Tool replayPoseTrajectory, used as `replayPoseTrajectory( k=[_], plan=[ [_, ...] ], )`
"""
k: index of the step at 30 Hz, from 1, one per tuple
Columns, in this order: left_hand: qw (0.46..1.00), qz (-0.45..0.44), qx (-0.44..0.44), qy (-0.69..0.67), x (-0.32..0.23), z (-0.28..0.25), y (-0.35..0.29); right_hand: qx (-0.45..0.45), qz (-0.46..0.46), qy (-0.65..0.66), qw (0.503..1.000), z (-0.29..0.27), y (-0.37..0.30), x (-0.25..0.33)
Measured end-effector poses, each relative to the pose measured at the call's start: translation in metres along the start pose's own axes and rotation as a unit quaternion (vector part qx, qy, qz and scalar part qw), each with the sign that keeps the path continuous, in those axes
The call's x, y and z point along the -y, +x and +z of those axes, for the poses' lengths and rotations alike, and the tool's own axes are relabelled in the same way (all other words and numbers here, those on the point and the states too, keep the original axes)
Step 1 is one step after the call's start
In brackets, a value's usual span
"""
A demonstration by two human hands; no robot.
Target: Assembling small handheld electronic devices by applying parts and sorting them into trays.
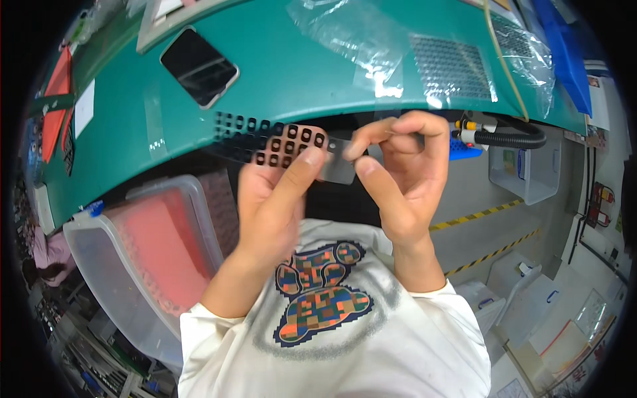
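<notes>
My left hand (273,202) grips a clear strip (342,171) bearing rows of small black squares with holes, its thumb pressed on the face near the right end. The strip is held up off the bench, its left part reaching toward the bench edge. At the strip's bare right end is my right hand (415,182), thumb and forefinger brought together in a pinch. Something small and dark shows between those fingertips, too small to name. The other right fingers are curled.
A smartphone (199,66) lies on the green bench (265,40). Clear plastic film (352,40) and a sheet of small dark pieces (451,66) lie at the right. A clear bin with pink sheets (159,245) stands at my left. A black corrugated hose (511,140) runs below the bench edge.
</notes>
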State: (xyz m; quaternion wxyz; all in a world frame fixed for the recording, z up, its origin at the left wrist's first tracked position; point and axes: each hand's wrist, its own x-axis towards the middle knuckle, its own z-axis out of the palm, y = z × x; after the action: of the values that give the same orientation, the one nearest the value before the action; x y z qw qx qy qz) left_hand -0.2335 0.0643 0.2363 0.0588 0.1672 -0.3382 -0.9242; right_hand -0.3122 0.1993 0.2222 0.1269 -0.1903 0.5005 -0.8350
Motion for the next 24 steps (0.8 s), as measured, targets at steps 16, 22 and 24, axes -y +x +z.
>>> replayPoseTrajectory(
  k=[16, 22, 24],
  plan=[
    [0.642, 0.268, -0.018, 0.718, -0.041, -0.022, 0.131, -0.109, 0.042, -0.153, 0.981, -0.074, -0.023, -0.001],
    [0.865, 0.183, 0.083, 0.46, 0.0, -0.002, 0.033, -0.053, 0.0, -0.047, 0.997, -0.04, -0.016, -0.007],
    [0.896, 0.158, 0.066, 0.41, 0.007, -0.003, 0.016, -0.032, 0.004, -0.055, 0.998, -0.027, -0.016, -0.005]
  ],
)
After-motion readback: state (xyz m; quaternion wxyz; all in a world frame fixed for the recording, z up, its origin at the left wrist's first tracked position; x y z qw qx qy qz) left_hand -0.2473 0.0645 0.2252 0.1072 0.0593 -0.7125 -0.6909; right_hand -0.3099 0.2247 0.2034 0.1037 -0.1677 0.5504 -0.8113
